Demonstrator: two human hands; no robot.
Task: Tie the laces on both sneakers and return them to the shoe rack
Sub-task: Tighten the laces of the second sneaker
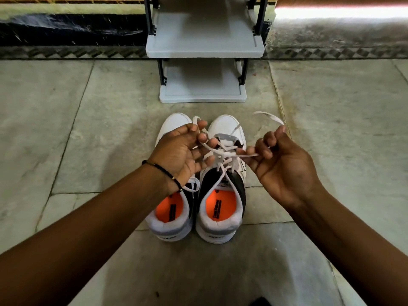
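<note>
Both hands, left hand (181, 149) and right hand (280, 164), pinch the laces (223, 154) of the right sneaker (220, 195) with curled fingers; pull unevenly and the knot could slip loose.

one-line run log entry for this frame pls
stage: tying white lace of right white sneaker | left hand: pinching lace | right hand: pinching lace | left white sneaker: on floor | grey plastic shoe rack: no shoes visible

Single head cam, wide-angle. Looks fwd and steeply down at stone floor (110, 133) from above, close over both forearms. Faces shoe rack (204, 49) at top centre, against far wall. No 2nd view.
</note>
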